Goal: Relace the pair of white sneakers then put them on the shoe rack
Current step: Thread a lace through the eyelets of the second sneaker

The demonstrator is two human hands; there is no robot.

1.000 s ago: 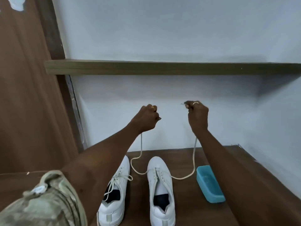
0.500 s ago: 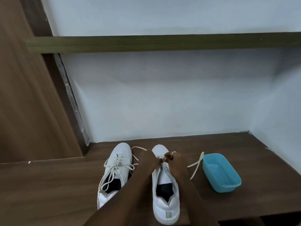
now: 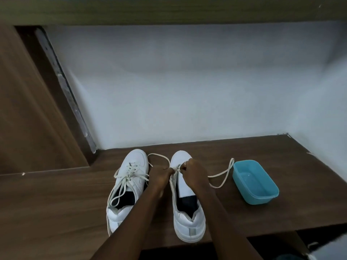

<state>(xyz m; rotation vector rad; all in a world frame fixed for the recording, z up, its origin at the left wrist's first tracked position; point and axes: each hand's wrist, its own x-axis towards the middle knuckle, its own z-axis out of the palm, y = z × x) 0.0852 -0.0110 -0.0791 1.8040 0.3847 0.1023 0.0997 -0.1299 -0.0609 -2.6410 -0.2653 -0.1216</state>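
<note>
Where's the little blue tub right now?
In the head view, the blue tub sits on the brown wooden shelf, to the right of the sneaker being laced, with a loose loop of the lace close beside it.

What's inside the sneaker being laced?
Inside the right sneaker, a white tongue and dark insole show; the left hand and right hand cover its front, hiding the toe space.

Person's arms, head view. Both forearms (image 3: 131,220) are bare as far as the lower edge. The left hand (image 3: 161,174) is unadorned; the right hand (image 3: 194,172) wears one thin, pale ring (image 3: 185,162), on which finger cannot be told.
</note>
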